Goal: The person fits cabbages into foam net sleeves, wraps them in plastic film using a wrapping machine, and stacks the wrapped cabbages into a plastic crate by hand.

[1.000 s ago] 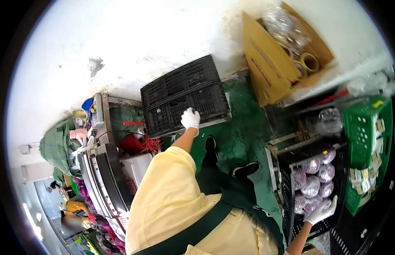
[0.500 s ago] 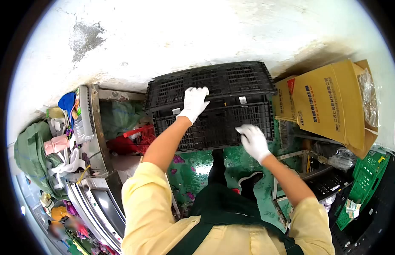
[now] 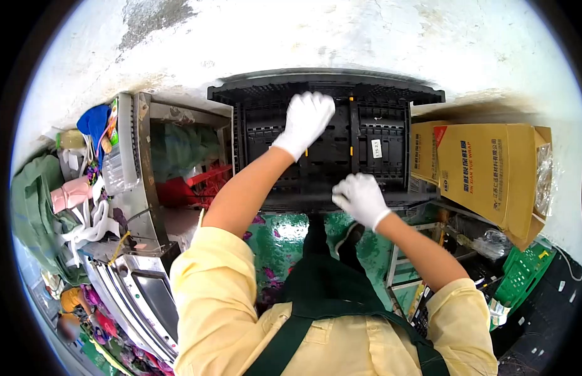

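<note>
A black plastic folding crate (image 3: pixel 385 116) is in front of me against the wall, its slatted inside showing, with yellow clips and a white label (image 3: pixel 376 148). My left hand (image 3: pixel 305 122), in a white glove, is over the far part of the crate with its fingers curled at the far panel; the fingertips' contact is partly hidden. Lower and to the right, my right hand (image 3: pixel 361 199), also gloved in white, has its fingers bent at the crate's near edge. That edge is smeared by motion.
A large brown carton (image 3: pixel 472 169) stands on the right, with a green crate (image 3: pixel 523 266) below it. Metal shelving (image 3: pixel 144 163) on the left borders cloths and bags. A metal frame (image 3: pixel 397 276) stands on the green floor (image 3: pixel 285 235) near my feet.
The crate's slatted top faces have given way to an open view of its inside, with the far panel tilted up at the wall. My left hand has moved up and right; my right hand slightly left.
</note>
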Demonstrator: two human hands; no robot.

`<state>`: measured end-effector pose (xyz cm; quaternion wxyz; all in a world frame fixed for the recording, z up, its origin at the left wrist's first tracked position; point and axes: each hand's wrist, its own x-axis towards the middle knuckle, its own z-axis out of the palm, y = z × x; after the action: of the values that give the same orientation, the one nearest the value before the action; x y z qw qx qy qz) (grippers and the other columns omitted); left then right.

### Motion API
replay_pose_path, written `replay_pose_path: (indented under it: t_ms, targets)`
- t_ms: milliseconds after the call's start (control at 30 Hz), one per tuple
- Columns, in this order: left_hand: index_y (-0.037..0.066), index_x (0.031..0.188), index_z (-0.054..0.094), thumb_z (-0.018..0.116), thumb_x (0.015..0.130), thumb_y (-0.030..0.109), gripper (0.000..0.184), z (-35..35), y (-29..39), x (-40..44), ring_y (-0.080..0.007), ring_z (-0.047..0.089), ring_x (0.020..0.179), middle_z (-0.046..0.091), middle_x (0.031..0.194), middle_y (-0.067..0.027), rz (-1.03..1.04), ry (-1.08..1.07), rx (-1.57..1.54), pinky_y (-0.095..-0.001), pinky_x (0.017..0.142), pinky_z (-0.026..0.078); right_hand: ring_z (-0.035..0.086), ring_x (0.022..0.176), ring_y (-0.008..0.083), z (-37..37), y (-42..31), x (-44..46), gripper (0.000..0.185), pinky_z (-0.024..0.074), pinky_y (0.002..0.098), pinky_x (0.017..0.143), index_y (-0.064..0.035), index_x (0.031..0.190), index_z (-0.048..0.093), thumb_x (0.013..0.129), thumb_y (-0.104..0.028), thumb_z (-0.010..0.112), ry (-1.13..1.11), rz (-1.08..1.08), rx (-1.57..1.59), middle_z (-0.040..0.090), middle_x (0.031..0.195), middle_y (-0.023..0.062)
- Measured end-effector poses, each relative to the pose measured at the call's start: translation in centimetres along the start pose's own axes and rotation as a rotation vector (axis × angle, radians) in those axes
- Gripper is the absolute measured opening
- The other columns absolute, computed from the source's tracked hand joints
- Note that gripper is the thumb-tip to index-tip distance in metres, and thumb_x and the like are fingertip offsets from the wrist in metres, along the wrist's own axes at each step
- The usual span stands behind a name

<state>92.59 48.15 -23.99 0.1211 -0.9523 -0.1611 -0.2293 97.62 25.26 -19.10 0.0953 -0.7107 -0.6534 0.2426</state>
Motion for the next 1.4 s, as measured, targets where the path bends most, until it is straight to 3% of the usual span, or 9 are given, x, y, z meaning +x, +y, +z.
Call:
replay_pose_path:
  t_ms: [233,333,400,467,700,933,1133,1267,1400]
  targets:
    - [0.017,0.088,0.071,0.066,0.079,0.035,0.020,0.4,5.9,-16.0,-0.0214,0.059,0.092,0.061,0.091,-0.0025,0.553,-0.855,-0.448,-0.0382,0.076,0.047,0.060,0.073,0.0234,1.8,-2.8,-7.4,0.019,0.0453,0.0374,0.068,-0.0126,0.077,0.065,0.084,-0.029,0.061,-0.069,-0.153,0.065,0.058,0.074,0.0052]
    - [0.015,0.090,0.072,0.063,0.082,0.044,0.031,-1.5,7.0,-16.4,-0.0258,0.056,0.106,0.062,0.107,-0.0082,0.609,-0.776,-0.243,-0.0424,0.103,0.037,0.062,0.075,0.0291,2.9,-0.3,-5.6,0.022,0.0490,0.0414,0.068,-0.0087,0.074,0.064,0.085,-0.028,0.059,-0.158,-0.135,0.408,0.060,0.075,0.0102]
    - [0.012,0.083,0.073,0.056,0.085,0.050,0.041,-1.0,7.7,-16.9,-0.0238,0.060,0.100,0.066,0.098,-0.0084,0.556,-0.701,-0.311,-0.0433,0.108,0.030,0.061,0.080,0.0340,3.1,2.1,-2.8,0.027,0.0501,0.0431,0.073,-0.0073,0.082,0.067,0.086,-0.032,0.057,-0.384,0.026,0.634,0.062,0.080,0.0136]
    - [0.010,0.071,0.072,0.050,0.087,0.056,0.054,-0.2,8.5,-16.8,-0.0222,0.063,0.084,0.067,0.077,-0.0075,0.555,-0.956,-0.214,-0.0422,0.106,0.032,0.061,0.089,0.0306,5.6,5.1,-0.8,0.025,0.0497,0.0428,0.076,-0.0120,0.092,0.071,0.085,-0.033,0.058,-0.217,-0.155,0.079,0.065,0.087,0.0110]
    - [0.006,0.050,0.062,0.046,0.093,0.049,0.063,-0.2,8.0,-16.0,-0.0280,0.058,0.054,0.059,0.052,-0.0117,0.349,-0.868,-0.375,-0.0363,0.081,0.043,0.056,0.108,0.0235,9.7,8.0,1.2,0.025,0.0205,0.0504,0.114,-0.0155,0.099,0.072,0.084,-0.029,0.057,-0.341,-0.336,-0.533,0.065,0.105,0.0057]
    - [0.008,0.051,0.062,0.051,0.091,0.045,0.056,-4.6,5.7,-13.9,-0.0291,0.059,0.056,0.059,0.052,-0.0096,-0.020,-0.691,-0.287,-0.0359,0.078,0.045,0.063,0.070,0.0290,6.9,8.6,0.5,0.019,0.0371,0.0432,0.099,-0.0115,0.084,0.070,0.077,-0.016,0.054,-0.114,-0.021,-0.461,0.063,0.062,0.0096]
    - [0.010,0.077,0.070,0.070,0.073,0.030,0.021,-11.4,-4.7,-17.6,-0.0265,0.056,0.092,0.062,0.080,-0.0103,0.089,-0.842,0.154,-0.0370,0.078,0.044,0.042,0.128,0.0321,-5.8,12.9,-7.9,0.060,0.0261,0.0462,0.110,-0.0172,0.136,0.048,0.078,-0.012,0.056,0.007,0.035,-0.668,0.056,0.122,0.0161]
    - [0.010,0.099,0.066,0.076,0.062,0.024,0.040,-14.1,-5.5,-18.8,-0.0270,0.052,0.099,0.056,0.091,-0.0094,0.025,-0.648,0.051,-0.0357,0.085,0.044,0.038,0.132,0.0292,-5.4,14.6,-8.9,0.069,0.0132,0.0525,0.115,-0.0152,0.143,0.039,0.077,-0.020,0.062,-0.141,0.134,-0.858,0.049,0.135,0.0125]
    - [0.009,0.108,0.063,0.066,0.077,0.019,0.033,-25.5,6.1,-15.6,-0.0286,0.062,0.092,0.062,0.096,-0.0099,-0.577,-0.232,-0.545,-0.0383,0.081,0.052,0.044,0.126,0.0352,-6.6,13.0,-8.6,0.054,0.0309,0.0474,0.107,-0.0132,0.135,0.050,0.082,-0.020,0.062,0.237,0.030,-0.282,0.052,0.131,0.0187]
